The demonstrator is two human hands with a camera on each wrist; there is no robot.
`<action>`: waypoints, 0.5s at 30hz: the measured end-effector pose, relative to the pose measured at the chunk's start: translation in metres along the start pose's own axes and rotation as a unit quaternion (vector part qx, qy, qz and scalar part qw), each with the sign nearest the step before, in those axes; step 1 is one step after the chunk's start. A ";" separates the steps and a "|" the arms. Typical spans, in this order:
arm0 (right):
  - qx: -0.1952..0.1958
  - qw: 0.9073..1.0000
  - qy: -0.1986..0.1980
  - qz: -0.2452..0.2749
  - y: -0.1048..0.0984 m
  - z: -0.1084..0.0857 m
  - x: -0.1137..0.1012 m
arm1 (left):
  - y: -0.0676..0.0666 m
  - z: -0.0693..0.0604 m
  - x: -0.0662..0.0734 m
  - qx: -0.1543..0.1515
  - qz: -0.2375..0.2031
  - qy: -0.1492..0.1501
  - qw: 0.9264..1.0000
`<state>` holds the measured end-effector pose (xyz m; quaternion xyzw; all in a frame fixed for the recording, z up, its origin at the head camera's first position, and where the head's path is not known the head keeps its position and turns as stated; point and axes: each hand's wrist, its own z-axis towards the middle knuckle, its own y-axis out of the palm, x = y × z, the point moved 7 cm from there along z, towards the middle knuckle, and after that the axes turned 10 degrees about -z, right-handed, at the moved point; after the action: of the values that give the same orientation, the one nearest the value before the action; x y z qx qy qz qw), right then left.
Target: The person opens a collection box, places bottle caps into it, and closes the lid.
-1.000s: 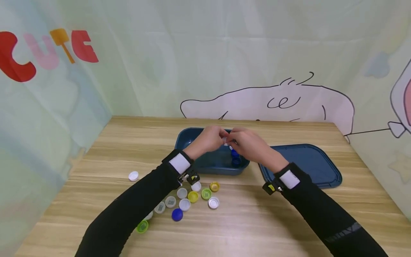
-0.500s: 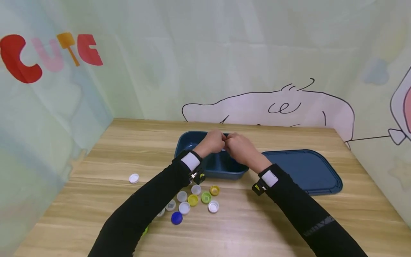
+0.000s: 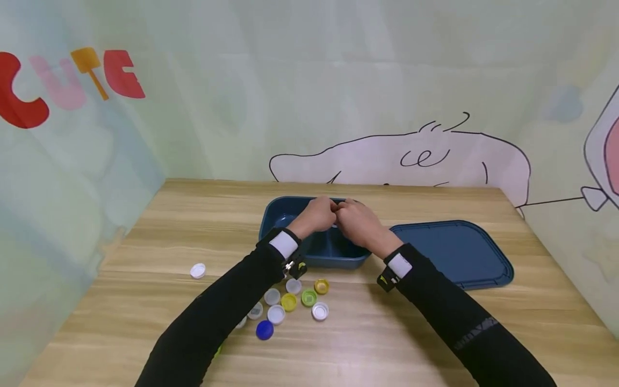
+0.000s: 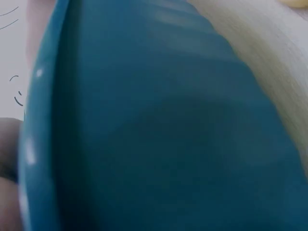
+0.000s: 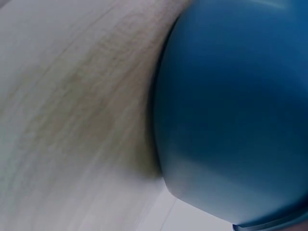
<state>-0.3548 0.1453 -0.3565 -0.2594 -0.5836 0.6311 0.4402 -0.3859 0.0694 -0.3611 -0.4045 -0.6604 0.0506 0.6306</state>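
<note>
Over the dark blue plastic bin [image 3: 333, 262] in the head view, my left hand [image 3: 316, 216] and right hand [image 3: 360, 221] meet with curled fingers. They pinch a small white bottle cap [image 3: 335, 226] between them, mostly hidden by the fingers. The bin's outer wall [image 4: 168, 120] fills much of the left wrist view, with parts of the left fingers [image 4: 8, 149] at its left edge. In the right wrist view, the bin's side [image 5: 231, 110] covers the right half. The bin's contents under the hands are hidden.
Several bottle caps lie in front of the bin, among them a blue cap [image 3: 264, 330], a yellow cap [image 3: 288, 302], a green cap [image 3: 309, 297] and a white cap [image 3: 320, 311]. Another white cap [image 3: 198, 270] lies apart at left. A flat blue lid [image 3: 454, 252] rests right of the bin.
Both hands have drawn closer together over the bin, and the right hand has shifted left. The blue caps seen inside the bin earlier are now covered by the right hand.
</note>
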 end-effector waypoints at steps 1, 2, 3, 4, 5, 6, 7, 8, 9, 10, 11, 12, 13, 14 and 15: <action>0.001 1.000 -0.003 -0.004 -0.001 0.001 -0.001 | -0.001 0.000 -0.001 0.001 -0.006 0.000 1.000; 0.001 1.000 -0.004 -0.008 -0.002 0.002 -0.002 | -0.002 -0.001 -0.001 0.001 -0.010 0.000 1.000; 0.000 1.000 -0.005 -0.010 -0.002 0.002 -0.002 | -0.002 -0.001 -0.001 0.002 -0.014 0.000 1.000; 0.000 1.000 -0.005 -0.014 -0.002 0.002 -0.002 | -0.002 -0.001 -0.001 0.001 -0.015 0.001 1.000; -0.001 1.000 -0.004 -0.018 -0.003 0.002 -0.003 | -0.002 -0.001 -0.001 0.001 -0.015 0.003 1.000; -0.002 1.000 -0.003 -0.020 -0.003 0.001 -0.002 | -0.002 -0.001 0.000 0.000 -0.014 0.005 1.000; -0.003 1.000 -0.001 -0.022 -0.003 0.001 -0.002 | -0.001 -0.001 0.000 -0.002 -0.014 0.004 1.000; -0.005 1.000 0.000 -0.023 -0.003 0.001 -0.002 | -0.001 -0.002 0.001 -0.002 -0.013 0.005 1.000; -0.006 1.000 0.000 -0.023 -0.002 0.001 -0.002 | 0.000 -0.002 0.000 -0.003 -0.014 0.003 1.000; -0.007 1.000 0.001 -0.020 -0.002 0.000 -0.002 | 0.000 -0.002 0.000 -0.003 -0.012 0.003 1.000; -0.009 1.000 0.002 -0.016 -0.002 0.000 -0.001 | 0.000 -0.002 0.000 -0.003 -0.011 0.003 1.000; -0.009 1.000 0.002 -0.012 -0.002 0.000 -0.001 | 0.000 -0.003 0.000 -0.003 -0.010 0.003 1.000; -0.010 1.000 0.002 -0.007 -0.002 0.000 -0.001 | 0.000 -0.003 0.000 -0.002 -0.010 0.005 1.000; -0.010 1.000 0.002 -0.002 -0.002 0.000 -0.001 | 0.000 -0.004 0.000 -0.002 -0.009 0.008 1.000; -0.010 1.000 0.002 0.004 -0.002 0.000 -0.001 | -0.001 -0.005 0.000 -0.003 -0.008 0.011 1.000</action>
<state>-0.3536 0.1444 -0.3553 -0.2675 -0.5879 0.6262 0.4368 -0.3821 0.0668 -0.3599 -0.4011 -0.6567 0.0390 0.6375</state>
